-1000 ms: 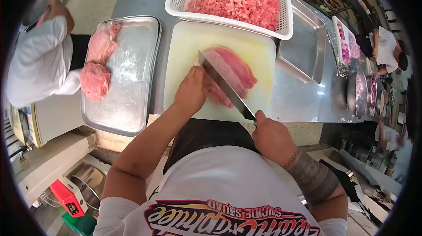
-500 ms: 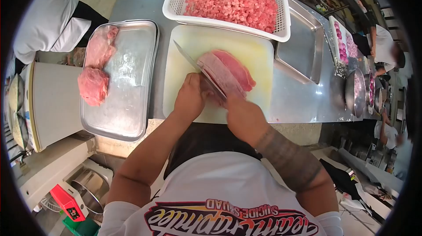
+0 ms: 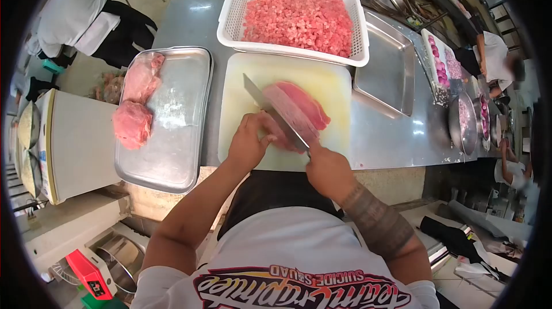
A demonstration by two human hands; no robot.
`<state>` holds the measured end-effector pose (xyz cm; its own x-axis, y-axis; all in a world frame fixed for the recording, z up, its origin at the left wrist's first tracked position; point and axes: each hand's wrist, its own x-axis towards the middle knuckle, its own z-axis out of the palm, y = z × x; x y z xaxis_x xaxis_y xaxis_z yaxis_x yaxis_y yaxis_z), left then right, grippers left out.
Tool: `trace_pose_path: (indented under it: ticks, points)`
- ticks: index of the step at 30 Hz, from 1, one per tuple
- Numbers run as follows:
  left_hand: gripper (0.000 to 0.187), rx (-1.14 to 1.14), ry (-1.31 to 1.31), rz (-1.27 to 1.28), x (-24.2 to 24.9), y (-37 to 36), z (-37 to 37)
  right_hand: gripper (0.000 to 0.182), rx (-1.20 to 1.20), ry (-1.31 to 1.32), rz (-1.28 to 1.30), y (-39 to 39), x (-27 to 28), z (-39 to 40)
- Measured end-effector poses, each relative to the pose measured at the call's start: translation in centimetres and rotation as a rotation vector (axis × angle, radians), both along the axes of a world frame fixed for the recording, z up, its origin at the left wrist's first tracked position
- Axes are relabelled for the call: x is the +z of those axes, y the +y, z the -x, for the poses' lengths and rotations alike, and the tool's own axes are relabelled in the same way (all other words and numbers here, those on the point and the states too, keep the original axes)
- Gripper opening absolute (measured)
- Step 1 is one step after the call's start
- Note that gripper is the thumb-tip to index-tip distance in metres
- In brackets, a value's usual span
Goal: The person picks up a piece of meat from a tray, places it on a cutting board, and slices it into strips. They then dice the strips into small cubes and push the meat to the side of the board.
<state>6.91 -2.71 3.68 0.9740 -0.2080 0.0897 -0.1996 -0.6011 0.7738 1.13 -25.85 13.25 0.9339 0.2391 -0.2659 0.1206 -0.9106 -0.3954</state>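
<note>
A piece of raw meat [image 3: 295,114] lies in slices on the white cutting board [image 3: 238,93]. My right hand [image 3: 330,172] is wrapped round the handle of a kitchen knife [image 3: 276,114], whose long blade runs diagonally up and left across the meat. On the near side of the blade, my left hand [image 3: 248,141] grips the meat's near part, thumb and fingers bent close to the cutting edge. Part of that meat is hidden by the blade and fingers.
A white perforated basket [image 3: 227,27] of diced meat stands behind the board. Left is a metal tray [image 3: 172,110] with two raw meat pieces [image 3: 132,125]. Right are a steel pan [image 3: 385,73], a board of purple onions [image 3: 440,67] and metal bowls [image 3: 464,122]. Other people work at both sides.
The knife has shifted, showing more of its blade face over the meat. My left thumb now shows apart from the blade. The whole view has tilted slightly.
</note>
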Motion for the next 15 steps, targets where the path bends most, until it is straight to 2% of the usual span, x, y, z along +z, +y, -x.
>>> trace_pose_path:
  ticks: [2,4,7,10,15]
  points:
    - [0.056,-0.031,0.034,-0.02,-0.6,0.1,0.4,0.018,-0.083,0.119,0.08,-0.9,3.4,2.9]
    - [0.059,-0.092,-0.011,-0.074,-1.2,0.1,-0.3,0.019,-0.044,0.079,0.076,-2.3,4.0,4.8]
    - [0.063,-0.111,0.111,-0.165,0.6,-0.2,-0.8,0.019,-0.017,0.101,0.054,-3.7,4.8,5.7]
    - [0.066,-0.131,0.09,-0.183,1.2,-0.3,-1.0,0.019,0.017,0.132,0.074,-4.1,5.2,5.9]
    - [0.058,-0.129,0.089,-0.165,0.3,-0.3,-1.0,0.018,0.066,0.181,0.132,-2.3,4.4,3.3]
